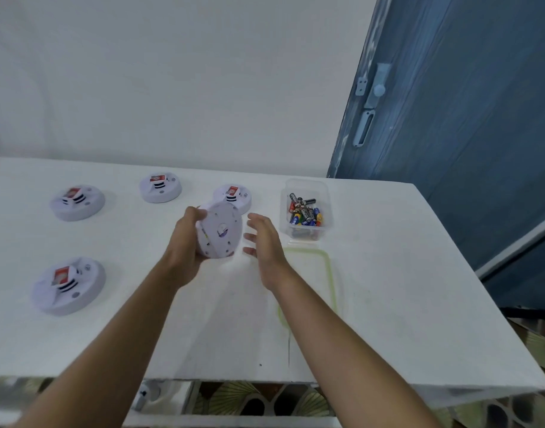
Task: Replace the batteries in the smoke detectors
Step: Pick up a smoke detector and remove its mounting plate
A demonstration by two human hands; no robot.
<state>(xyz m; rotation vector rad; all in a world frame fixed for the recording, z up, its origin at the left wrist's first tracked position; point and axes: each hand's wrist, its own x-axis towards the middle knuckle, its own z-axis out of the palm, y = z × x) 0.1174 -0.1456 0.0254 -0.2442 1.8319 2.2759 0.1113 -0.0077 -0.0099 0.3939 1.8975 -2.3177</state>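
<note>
The left grip (184, 239) is curled round a detector (220, 234), holding it tilted, back towards us, just above the table (388, 273). The right grip (263, 242) hovers beside it, fingers apart, holding nothing. I'd set that free one on the rim and twist the back plate off while the left holds firm, keeping low over the table. Batteries (305, 214) wait in the tub (327, 208) nearby.
</note>
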